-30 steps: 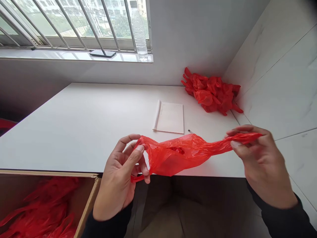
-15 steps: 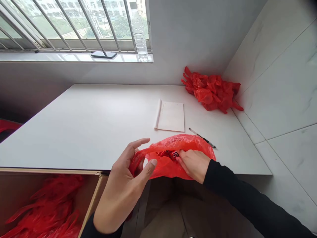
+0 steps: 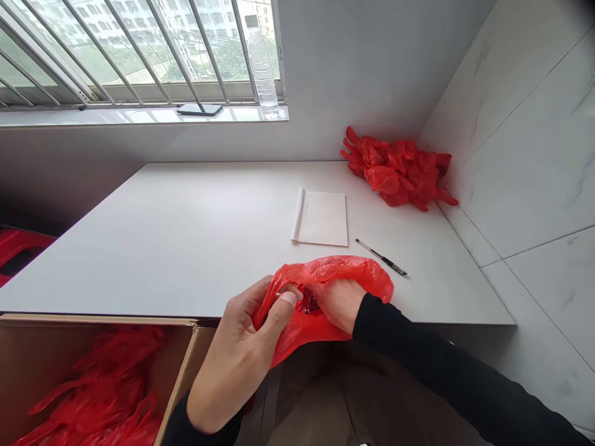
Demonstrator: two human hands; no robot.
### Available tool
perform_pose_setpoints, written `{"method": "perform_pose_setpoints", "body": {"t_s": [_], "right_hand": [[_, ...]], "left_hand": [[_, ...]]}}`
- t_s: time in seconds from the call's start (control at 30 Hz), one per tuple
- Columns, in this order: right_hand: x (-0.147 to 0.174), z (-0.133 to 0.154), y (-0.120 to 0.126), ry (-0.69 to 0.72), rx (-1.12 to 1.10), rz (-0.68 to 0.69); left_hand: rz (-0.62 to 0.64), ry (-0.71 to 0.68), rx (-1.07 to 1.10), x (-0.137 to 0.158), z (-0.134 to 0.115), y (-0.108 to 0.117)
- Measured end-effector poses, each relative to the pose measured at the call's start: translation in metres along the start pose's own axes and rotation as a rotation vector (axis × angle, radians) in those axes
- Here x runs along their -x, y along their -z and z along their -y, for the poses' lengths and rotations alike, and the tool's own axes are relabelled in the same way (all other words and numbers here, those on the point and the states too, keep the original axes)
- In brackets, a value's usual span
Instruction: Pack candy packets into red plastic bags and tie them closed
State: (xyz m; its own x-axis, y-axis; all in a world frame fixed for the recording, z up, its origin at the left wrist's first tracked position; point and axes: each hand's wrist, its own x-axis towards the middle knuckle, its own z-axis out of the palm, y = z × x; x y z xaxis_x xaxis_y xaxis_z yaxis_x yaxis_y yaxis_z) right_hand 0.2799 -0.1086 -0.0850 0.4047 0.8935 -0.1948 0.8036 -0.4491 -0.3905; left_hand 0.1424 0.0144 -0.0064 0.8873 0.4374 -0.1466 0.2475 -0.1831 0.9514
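A red plastic bag (image 3: pixel 320 334) is spread at the table's front edge, its mouth facing up toward me. My left hand (image 3: pixel 246 347) grips the left side of the rim, thumb in front of the film and fingers behind or inside it. My right hand (image 3: pixel 339 303) reaches into the mouth from the right, with its fingertips hidden in the bag. Beside those fingers, deep in the bag, shows a shiny dark red packet (image 3: pixel 308 302) with printed marks; most of it is covered. Whether the right fingers hold the packet cannot be made out.
On the white table (image 3: pixel 186 248) lie a notepad (image 3: pixel 324 218) and a black pen (image 3: pixel 382 257). Crumpled red bags (image 3: pixel 400 173) are heaped in the back right corner. A cardboard box (image 3: pixel 183 365) with more red bags stands front left. The sill holds a phone (image 3: pixel 199 109) and a bottle (image 3: pixel 263 74).
My right hand has moved left and deeper into the bag. The packet has sunk lower inside. My left hand has shifted slightly right, its fingers closing in on the rim.
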Motion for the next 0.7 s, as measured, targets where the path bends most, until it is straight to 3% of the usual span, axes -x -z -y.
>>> {"method": "perform_pose_setpoints", "body": {"t_s": [0.2,0.47,0.6,0.7], "right_hand": [[0.007,-0.003,0.006,-0.084,0.085,0.03],[0.027,0.005,0.006,0.019,0.199,0.167],[0.036,-0.001,0.007,-0.037,0.22,0.099],[0.039,-0.003,0.008,-0.063,0.249,0.123]], "left_hand": [[-0.039,-0.027,0.046,0.001,-0.002,-0.004],[-0.136,-0.066,-0.099,0.004,0.002,-0.007],[-0.195,-0.034,-0.257,0.012,0.006,-0.003],[-0.205,-0.013,-0.264,0.015,0.006,-0.002]]}}
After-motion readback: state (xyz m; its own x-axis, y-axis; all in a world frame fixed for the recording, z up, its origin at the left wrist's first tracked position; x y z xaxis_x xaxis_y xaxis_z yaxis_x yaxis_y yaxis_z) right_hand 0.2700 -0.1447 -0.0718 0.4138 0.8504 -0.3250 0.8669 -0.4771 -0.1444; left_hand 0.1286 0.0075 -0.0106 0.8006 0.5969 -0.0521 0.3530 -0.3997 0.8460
